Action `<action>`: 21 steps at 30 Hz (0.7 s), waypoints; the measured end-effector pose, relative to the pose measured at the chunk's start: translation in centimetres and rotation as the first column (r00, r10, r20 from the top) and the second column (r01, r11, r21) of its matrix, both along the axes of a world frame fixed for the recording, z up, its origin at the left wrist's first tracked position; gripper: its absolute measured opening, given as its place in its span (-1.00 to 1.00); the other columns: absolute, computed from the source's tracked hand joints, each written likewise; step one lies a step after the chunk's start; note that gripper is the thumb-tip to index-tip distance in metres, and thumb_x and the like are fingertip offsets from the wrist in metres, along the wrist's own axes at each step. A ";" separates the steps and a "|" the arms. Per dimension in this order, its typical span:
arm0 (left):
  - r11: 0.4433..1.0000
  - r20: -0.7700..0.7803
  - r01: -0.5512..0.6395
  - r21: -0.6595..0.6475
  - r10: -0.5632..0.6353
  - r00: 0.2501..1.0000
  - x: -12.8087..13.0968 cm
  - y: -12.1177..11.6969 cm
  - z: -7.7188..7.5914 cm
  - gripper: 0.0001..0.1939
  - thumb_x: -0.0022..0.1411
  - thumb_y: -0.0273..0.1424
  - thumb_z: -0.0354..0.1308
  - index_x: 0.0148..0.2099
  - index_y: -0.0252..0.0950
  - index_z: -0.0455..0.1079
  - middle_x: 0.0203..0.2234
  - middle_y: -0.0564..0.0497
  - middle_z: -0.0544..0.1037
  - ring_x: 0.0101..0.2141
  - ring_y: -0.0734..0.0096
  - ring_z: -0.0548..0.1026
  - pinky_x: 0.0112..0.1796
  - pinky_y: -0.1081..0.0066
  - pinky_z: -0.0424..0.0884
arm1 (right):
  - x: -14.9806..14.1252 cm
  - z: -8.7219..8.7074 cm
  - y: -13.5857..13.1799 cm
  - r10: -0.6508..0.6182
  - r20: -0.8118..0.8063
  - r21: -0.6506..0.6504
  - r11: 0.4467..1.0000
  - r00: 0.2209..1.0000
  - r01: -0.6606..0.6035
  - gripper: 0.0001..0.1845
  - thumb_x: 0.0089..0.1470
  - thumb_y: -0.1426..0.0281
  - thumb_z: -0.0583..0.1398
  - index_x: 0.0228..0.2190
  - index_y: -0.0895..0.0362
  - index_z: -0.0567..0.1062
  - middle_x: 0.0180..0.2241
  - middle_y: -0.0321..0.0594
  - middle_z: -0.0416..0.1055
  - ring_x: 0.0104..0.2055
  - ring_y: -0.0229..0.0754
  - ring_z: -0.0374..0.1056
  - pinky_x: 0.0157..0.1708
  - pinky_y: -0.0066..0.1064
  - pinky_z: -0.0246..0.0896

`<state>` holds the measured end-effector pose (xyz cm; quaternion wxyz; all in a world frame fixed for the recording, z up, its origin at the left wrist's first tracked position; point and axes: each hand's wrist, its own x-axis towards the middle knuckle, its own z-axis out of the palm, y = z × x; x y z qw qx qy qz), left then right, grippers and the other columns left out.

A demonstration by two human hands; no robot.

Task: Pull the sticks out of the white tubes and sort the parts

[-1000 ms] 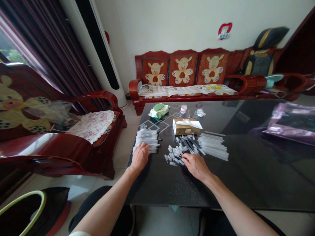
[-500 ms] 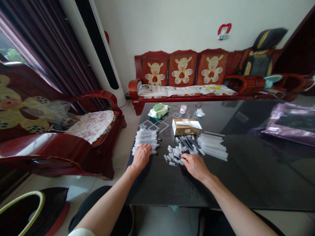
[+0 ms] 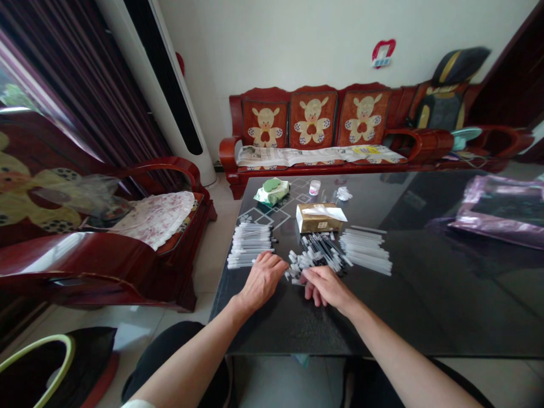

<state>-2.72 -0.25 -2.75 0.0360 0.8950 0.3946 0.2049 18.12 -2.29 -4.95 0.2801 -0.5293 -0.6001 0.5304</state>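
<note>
My left hand (image 3: 264, 276) is over the dark table, at the near right corner of a row of capped, white-looking pens (image 3: 250, 242). Its fingers are bent together and the tips are hidden, so anything in them cannot be made out. Just to its right, at the near edge of a heap of small whitish pen caps (image 3: 302, 259), my right hand (image 3: 325, 286) has thumb and forefinger pinched, the other fingers curled below. Whatever it pinches is too small to tell. Behind the caps lie dark pen refills (image 3: 325, 249), and to their right a stack of clear pen barrels (image 3: 368, 252).
A tissue box (image 3: 321, 220) stands behind the refills. Farther back are a green wipes pack (image 3: 272, 191), a small white tub (image 3: 315, 187) and a crumpled tissue (image 3: 344, 194). Purple plastic wrapping (image 3: 480, 226) lies at the right. A wooden armchair (image 3: 161, 238) flanks the table (image 3: 416, 306).
My left hand has left the pen row and moved right, towards my right hand. The right hand has drawn slightly back from the caps and turned, showing its curled fingers.
</note>
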 end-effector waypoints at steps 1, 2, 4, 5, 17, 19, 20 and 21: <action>1.000 0.003 0.022 0.011 -0.022 1.000 0.2 -0.1 -0.1 -0.72 0.34 -0.44 -0.17 -0.16 -0.21 0.39 -0.34 -0.03 0.43 -0.25 0.31 0.32 -0.02 0.25 0.15 | -0.2 0.0 0.0 0.001 -0.048 -0.049 0.999 0.999 -0.004 -0.48 0.11 0.03 -0.02 -0.40 0.23 0.43 -0.63 -0.26 0.43 -0.77 -0.39 0.19 -0.81 -0.59 -0.13; 0.999 0.007 0.039 0.017 -0.039 0.999 0.3 -0.2 -0.2 -0.71 0.34 -0.44 -0.17 -0.17 -0.21 0.39 -0.34 -0.02 0.44 -0.25 0.32 0.33 0.01 0.24 0.13 | -0.3 0.0 -0.1 0.003 -0.087 -0.089 0.996 0.996 -0.010 -0.49 0.09 0.02 0.00 -0.42 0.23 0.43 -0.64 -0.25 0.43 -0.77 -0.39 0.19 -0.82 -0.60 -0.14; 0.998 0.033 0.060 0.017 -0.061 0.998 0.4 -0.3 -0.3 -0.72 0.33 -0.46 -0.16 -0.17 -0.21 0.40 -0.33 -0.01 0.45 -0.25 0.33 0.34 0.06 0.21 0.09 | -0.5 0.2 -0.1 0.004 -0.151 -0.139 0.990 0.988 -0.025 -0.52 0.07 0.04 0.05 -0.44 0.23 0.41 -0.65 -0.25 0.43 -0.77 -0.40 0.20 -0.82 -0.61 -0.13; 0.998 0.063 0.055 0.016 -0.056 0.996 0.4 -0.3 -0.3 -0.73 0.33 -0.46 -0.14 -0.16 -0.20 0.40 -0.31 -0.01 0.46 -0.24 0.33 0.35 0.07 0.21 0.09 | -0.6 0.4 -0.1 -0.003 -0.178 -0.154 0.988 0.984 -0.024 -0.54 0.05 0.05 0.07 -0.44 0.23 0.41 -0.65 -0.25 0.42 -0.77 -0.40 0.20 -0.82 -0.61 -0.12; 0.582 0.673 0.353 -0.733 0.542 0.504 -0.1 1.5 -1.9 -0.57 0.20 -0.06 0.02 -0.17 -0.35 0.40 -0.46 -0.01 0.48 -0.54 0.50 0.41 -0.49 0.47 0.35 | -1.0 1.1 -0.2 -0.129 -0.339 -0.141 0.986 0.932 0.086 -0.58 0.03 0.08 0.14 -0.41 0.23 0.41 -0.62 -0.28 0.43 -0.74 -0.41 0.22 -0.80 -0.62 -0.06; 0.498 0.692 0.489 -0.716 0.598 0.404 0.3 1.5 -2.3 -0.57 0.17 -0.07 0.08 -0.18 -0.38 0.42 -0.47 -0.01 0.48 -0.53 0.52 0.43 -0.47 0.49 0.36 | -1.2 1.0 -0.3 -0.096 -0.334 -0.146 0.988 0.938 0.049 -0.57 0.02 0.07 0.15 -0.41 0.24 0.42 -0.61 -0.26 0.43 -0.74 -0.41 0.22 -0.81 -0.62 -0.06; 0.485 0.698 0.522 -0.701 0.615 0.367 0.4 1.5 -2.4 -0.57 0.15 -0.08 0.11 -0.21 -0.39 0.43 -0.50 -0.01 0.48 -0.53 0.53 0.43 -0.46 0.50 0.36 | -1.3 0.9 -0.3 -0.090 -0.335 -0.158 0.987 0.938 0.039 -0.55 0.03 0.06 0.14 -0.41 0.25 0.42 -0.61 -0.25 0.44 -0.74 -0.40 0.23 -0.81 -0.62 -0.06; 0.482 0.702 0.540 -0.690 0.626 0.340 0.5 1.5 -2.4 -0.58 0.14 -0.09 0.14 -0.24 -0.41 0.43 -0.54 0.00 0.47 -0.54 0.53 0.42 -0.46 0.50 0.36 | -1.4 0.8 -0.3 -0.091 -0.338 -0.173 0.984 0.937 0.033 -0.53 0.04 0.04 0.11 -0.41 0.25 0.42 -0.61 -0.23 0.44 -0.75 -0.39 0.23 -0.81 -0.62 -0.05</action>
